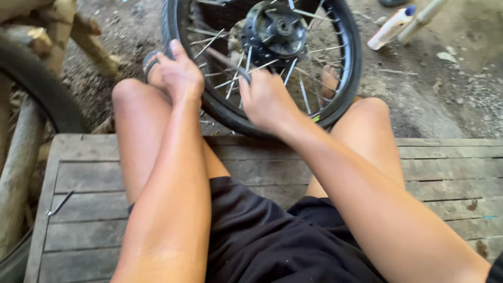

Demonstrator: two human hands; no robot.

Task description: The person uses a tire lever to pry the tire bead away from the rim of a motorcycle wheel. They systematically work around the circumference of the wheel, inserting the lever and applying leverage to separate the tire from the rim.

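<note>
A spoked motorcycle wheel (343, 78) with a black tyre and a dark hub (275, 31) stands on the dirt between my knees. My left hand (181, 73) grips the tyre at its left rim. My right hand (267, 99) is closed around a thin dark tool (228, 60) that reaches in among the spokes near the rim. I sit on a grey wooden platform (450, 173), with my bare legs hanging off its front edge and my feet beside the wheel.
A second black tyre (44, 94) curves in at the left, beside rough wooden poles (15, 173). A white bottle with a blue cap (390, 26) lies on the dirt at upper right. A bent metal rod (58, 204) rests on the platform's left planks.
</note>
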